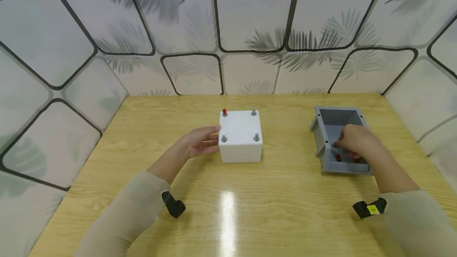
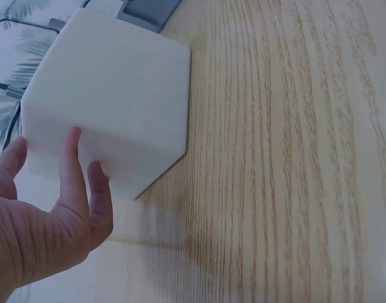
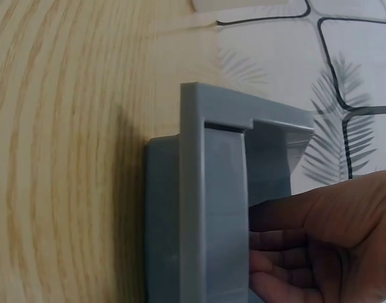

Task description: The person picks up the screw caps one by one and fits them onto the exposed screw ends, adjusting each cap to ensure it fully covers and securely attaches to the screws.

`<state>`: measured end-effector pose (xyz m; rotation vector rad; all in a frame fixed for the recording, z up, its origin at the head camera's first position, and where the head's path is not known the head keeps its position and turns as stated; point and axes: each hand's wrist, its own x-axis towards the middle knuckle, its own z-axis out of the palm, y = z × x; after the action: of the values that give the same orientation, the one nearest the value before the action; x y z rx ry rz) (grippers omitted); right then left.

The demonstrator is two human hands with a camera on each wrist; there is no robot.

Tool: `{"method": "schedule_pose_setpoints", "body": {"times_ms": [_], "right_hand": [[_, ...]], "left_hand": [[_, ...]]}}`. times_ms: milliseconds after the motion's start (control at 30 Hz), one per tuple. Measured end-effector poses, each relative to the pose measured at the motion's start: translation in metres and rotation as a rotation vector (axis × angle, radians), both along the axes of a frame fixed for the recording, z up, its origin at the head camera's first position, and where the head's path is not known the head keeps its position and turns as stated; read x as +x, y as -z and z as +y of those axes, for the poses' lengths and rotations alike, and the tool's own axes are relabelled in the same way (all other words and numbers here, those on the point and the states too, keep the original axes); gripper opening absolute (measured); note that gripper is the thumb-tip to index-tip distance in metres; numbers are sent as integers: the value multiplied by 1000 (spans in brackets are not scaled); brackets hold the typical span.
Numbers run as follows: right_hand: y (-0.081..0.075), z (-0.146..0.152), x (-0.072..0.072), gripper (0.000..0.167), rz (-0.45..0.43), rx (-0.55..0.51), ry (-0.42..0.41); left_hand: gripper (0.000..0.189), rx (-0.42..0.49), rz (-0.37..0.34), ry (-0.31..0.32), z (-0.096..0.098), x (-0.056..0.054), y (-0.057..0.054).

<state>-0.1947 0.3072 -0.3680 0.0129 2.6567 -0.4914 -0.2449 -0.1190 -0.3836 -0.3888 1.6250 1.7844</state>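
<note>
A white box (image 1: 240,138) stands on the table with an upright threaded metal bolt (image 1: 256,137) at each top corner. On the far left bolt sits a small red cap (image 1: 224,112). My left hand (image 1: 201,142) rests against the box's left side, its fingers (image 2: 72,167) loosely extended. Over to the right, my right hand (image 1: 357,140) reaches down into a grey bin (image 1: 324,146) with its fingers curled. A small red piece (image 1: 338,157) lies in the bin near those fingers. The bin wall hides the right fingertips in the right wrist view, so whatever they pinch is not visible.
The wooden table (image 1: 285,209) extends around the box and the bin. Patterned fabric walls (image 1: 250,70) close it in at the back and sides. A small black camera is worn on each wrist.
</note>
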Motion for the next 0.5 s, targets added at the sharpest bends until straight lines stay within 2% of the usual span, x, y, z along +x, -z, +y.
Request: {"method": "schedule_pose_setpoints", "body": {"times_ms": [133,267,400,500], "right_hand": [[8,0,-1,22,12,20,-13],[13,0,-1,16,-25,38,-14],[16,-1,-1,16,-65,31,-24],[18,-1,0,18,-61,34,-52]], "left_hand": [[56,-2,-5,-7,0,2,3],[56,-5,-10,-11,0,3,6],[57,-1,-4,-9,0,4,6],[59,15,1,-3,-1,4,5]]}}
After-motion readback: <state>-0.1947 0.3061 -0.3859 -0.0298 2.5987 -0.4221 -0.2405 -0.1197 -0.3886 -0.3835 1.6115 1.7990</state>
